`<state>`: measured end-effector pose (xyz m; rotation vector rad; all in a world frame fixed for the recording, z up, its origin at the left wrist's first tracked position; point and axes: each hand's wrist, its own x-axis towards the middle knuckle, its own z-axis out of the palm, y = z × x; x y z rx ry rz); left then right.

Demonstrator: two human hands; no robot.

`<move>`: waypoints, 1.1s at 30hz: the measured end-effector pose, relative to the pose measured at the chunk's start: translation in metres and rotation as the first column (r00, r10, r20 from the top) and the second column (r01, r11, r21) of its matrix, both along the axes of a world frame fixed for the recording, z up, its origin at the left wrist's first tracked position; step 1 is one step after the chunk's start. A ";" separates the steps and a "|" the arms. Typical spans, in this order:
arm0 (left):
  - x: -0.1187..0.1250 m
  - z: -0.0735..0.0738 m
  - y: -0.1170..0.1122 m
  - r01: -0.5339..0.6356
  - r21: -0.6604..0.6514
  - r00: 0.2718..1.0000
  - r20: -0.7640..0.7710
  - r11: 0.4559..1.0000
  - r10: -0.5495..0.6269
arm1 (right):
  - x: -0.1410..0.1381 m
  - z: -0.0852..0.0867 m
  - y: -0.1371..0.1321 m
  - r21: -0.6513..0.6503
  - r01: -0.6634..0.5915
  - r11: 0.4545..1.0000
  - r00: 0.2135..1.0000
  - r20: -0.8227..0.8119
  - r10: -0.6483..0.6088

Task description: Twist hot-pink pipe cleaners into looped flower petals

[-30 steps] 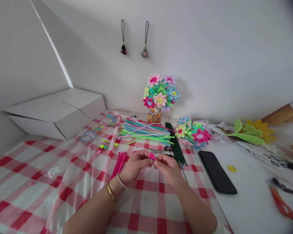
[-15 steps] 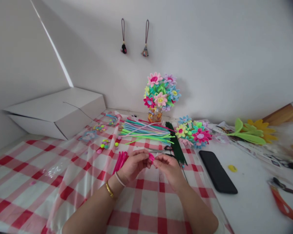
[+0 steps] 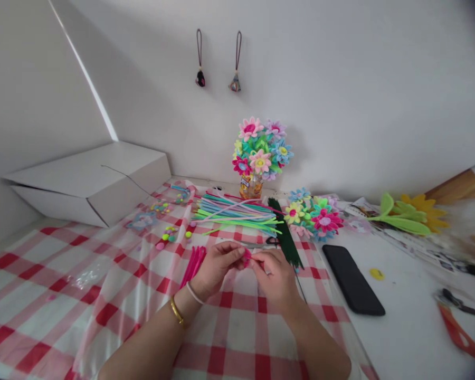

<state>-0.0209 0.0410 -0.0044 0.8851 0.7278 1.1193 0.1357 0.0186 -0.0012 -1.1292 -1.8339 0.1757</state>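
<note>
Between the fingertips of both my hands is a small, bent hot-pink pipe cleaner (image 3: 247, 257), partly covered by the fingers. My left hand (image 3: 222, 261) pinches it from the left, while my right hand (image 3: 276, 274) grips its right side with thumb and forefinger. Beside my left wrist lies a bundle of pink pipe cleaners (image 3: 192, 266). Just beyond the hands are scissors (image 3: 272, 241), partly hidden. Farther back spreads a pile of green, blue and lilac pipe cleaners (image 3: 237, 215), with dark green stems (image 3: 288, 245) to its right.
Pompoms (image 3: 169, 235) lie left of the pile on the checked tablecloth (image 3: 134, 316). A white box (image 3: 103, 179) stands back left. Fuzzy flowers fill a jar (image 3: 250, 187); more flowers (image 3: 316, 216) lie to its right. Rightward are a phone (image 3: 353, 279) and an orange-handled tool (image 3: 457, 327).
My right hand has turned, its fingers now more curled around the right side of the pink pipe cleaner. The left hand stays nearly in place, still pinching.
</note>
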 end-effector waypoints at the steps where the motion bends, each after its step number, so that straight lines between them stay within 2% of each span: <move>1: 0.000 0.000 0.000 -0.011 0.012 1.000 -0.007 1.000 0.011 | 0.000 0.001 -0.001 -0.045 0.014 0.999 0.999 -0.037 -0.016; 5: 0.000 0.001 0.000 -0.031 0.067 0.999 -0.043 0.997 0.034 | 0.000 0.004 -0.003 -0.261 0.009 0.965 0.989 -0.141 -0.047; 8: 0.001 0.002 0.000 -0.028 0.090 0.997 -0.073 0.996 0.035 | 0.000 0.004 -0.003 -0.338 -0.023 0.941 0.982 -0.185 -0.042; 13: 0.004 0.000 0.000 -0.056 0.067 0.992 -0.105 0.996 0.063 | 0.000 0.002 -0.002 -0.350 0.001 0.937 0.976 -0.202 -0.076; 16: 0.003 -0.001 0.000 -0.059 0.038 0.992 -0.106 0.998 0.063 | 0.001 0.004 -0.002 -0.339 -0.058 0.939 0.966 -0.258 -0.033; 18: 0.001 -0.001 0.000 -0.025 -0.012 0.999 -0.033 1.000 0.025 | 0.002 0.005 -0.002 -0.422 -0.182 0.888 0.929 -0.369 0.015; 20: 0.000 0.000 -0.001 0.058 -0.051 0.994 0.095 0.997 -0.053 | 0.004 0.006 -0.001 -0.491 -0.370 0.788 0.838 -0.543 0.055; 23: -0.001 0.003 -0.003 0.219 -0.045 0.948 0.246 0.975 -0.202 | 0.004 0.005 0.000 -0.449 -0.627 0.637 0.648 -0.754 0.106; 25: -0.002 0.005 -0.004 0.272 -0.054 0.931 0.269 0.961 -0.248 | 0.004 0.005 0.000 -0.428 -0.685 0.590 0.591 -0.799 0.107; 26: -0.003 0.006 -0.005 0.262 -0.064 0.935 0.262 0.963 -0.238 | 0.003 0.005 0.001 -0.440 -0.675 0.593 0.596 -0.798 0.087; 31: -0.002 0.005 -0.002 0.073 -0.056 0.990 0.123 0.996 -0.066 | 0.000 0.008 0.002 -0.545 -0.477 0.689 0.709 -0.702 -0.064; 33: -0.001 0.002 -0.001 0.055 -0.043 0.995 0.080 0.998 -0.052 | -0.001 0.009 0.002 -0.550 -0.442 0.709 0.714 -0.694 -0.093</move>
